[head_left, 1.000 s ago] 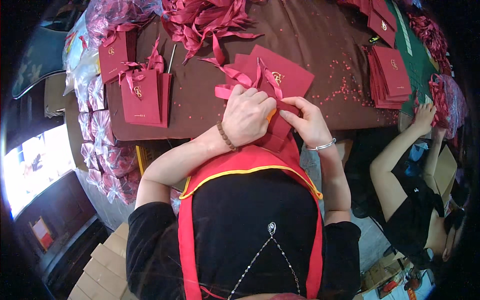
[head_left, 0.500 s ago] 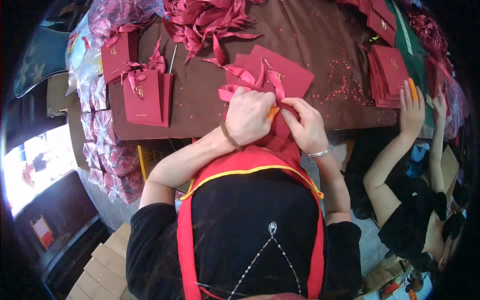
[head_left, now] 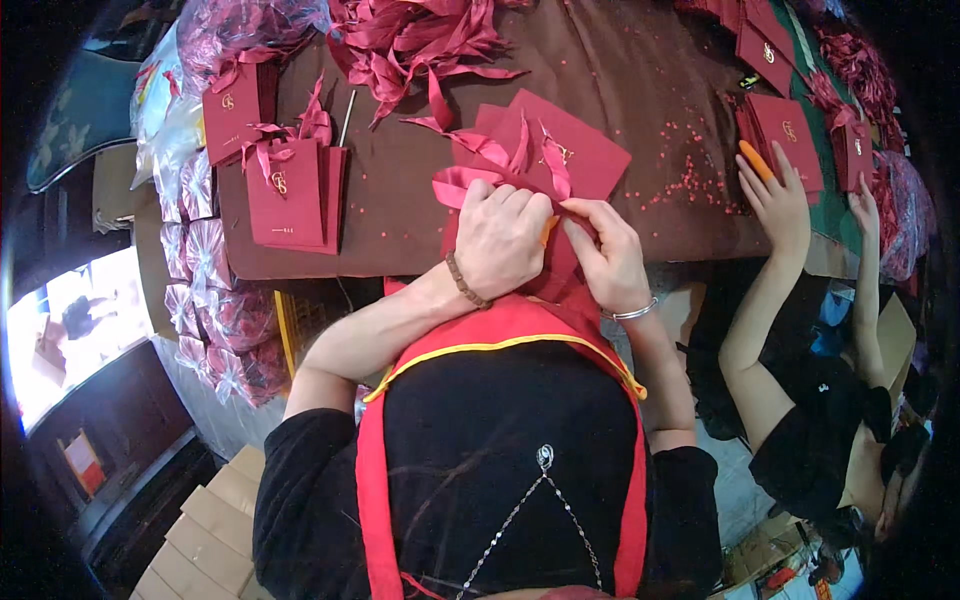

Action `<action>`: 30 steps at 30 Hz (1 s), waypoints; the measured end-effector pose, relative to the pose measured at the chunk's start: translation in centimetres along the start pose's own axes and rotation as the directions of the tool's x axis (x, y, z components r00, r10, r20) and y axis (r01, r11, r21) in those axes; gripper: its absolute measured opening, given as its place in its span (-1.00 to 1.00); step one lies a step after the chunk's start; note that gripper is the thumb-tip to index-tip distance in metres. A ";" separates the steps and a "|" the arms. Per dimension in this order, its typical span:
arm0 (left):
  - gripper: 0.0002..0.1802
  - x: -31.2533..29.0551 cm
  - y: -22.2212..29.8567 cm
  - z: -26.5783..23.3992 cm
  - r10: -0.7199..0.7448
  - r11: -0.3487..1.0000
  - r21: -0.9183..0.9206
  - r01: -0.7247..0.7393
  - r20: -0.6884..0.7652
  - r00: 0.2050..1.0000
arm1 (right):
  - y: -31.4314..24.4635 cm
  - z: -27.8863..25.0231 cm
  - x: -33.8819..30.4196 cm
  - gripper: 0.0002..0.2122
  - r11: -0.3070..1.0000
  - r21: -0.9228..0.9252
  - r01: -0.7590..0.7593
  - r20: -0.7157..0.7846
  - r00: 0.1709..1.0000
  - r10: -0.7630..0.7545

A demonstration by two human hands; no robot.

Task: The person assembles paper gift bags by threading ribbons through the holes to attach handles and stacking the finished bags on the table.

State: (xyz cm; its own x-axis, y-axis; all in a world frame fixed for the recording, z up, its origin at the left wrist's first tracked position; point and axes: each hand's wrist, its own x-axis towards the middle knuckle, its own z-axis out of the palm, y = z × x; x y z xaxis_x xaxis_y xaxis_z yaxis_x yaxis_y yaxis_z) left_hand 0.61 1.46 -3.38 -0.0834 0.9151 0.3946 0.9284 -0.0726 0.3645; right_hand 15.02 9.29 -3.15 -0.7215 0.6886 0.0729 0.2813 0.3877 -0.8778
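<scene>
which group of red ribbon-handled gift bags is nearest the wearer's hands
The middle group, fanned on the brown cloth just beyond the left hand and right hand; the left-side bags and right-side bags lie farther from both.

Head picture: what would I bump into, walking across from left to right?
Bright opening, red bags at the table's left, left hand, right hand, co-worker's orange-tipped hand, shiny plastic bag.

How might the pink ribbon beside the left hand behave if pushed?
The pink ribbon is probably floppy, given its soft bends; likely light, as it looks thin; and perhaps slippery, judging by its sheen.
</scene>
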 end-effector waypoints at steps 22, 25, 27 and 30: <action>-0.89 0.2 0.6 1.8 -0.009 0.997 -0.079 0.003 -0.082 0.997 | 1.4 -0.1 -0.9 -0.67 0.962 0.125 -0.243 -0.067 0.965 0.253; -0.89 0.2 0.7 1.9 -0.010 0.995 -0.097 0.003 -0.073 0.997 | 1.6 -0.5 -1.0 -0.72 0.958 0.108 -0.265 -0.039 0.962 0.270; -0.88 0.2 0.8 1.8 -0.010 0.995 -0.097 0.003 -0.068 0.998 | 1.2 -0.6 -0.9 -0.79 0.961 0.114 -0.252 -0.053 0.964 0.259; -0.88 0.0 0.9 1.9 -0.001 0.995 -0.097 -0.007 -0.085 0.996 | 0.3 -1.2 -0.7 -0.79 0.950 0.050 -0.310 0.002 0.951 0.310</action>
State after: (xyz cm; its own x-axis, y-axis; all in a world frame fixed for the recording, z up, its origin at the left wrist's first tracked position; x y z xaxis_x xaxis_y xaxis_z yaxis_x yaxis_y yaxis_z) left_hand 2.07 2.15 -4.62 -0.1151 0.8781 0.4645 0.8895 -0.1170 0.4416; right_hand 16.41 9.64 -2.85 -0.6000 0.7737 -0.2035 0.4588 0.1244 -0.8798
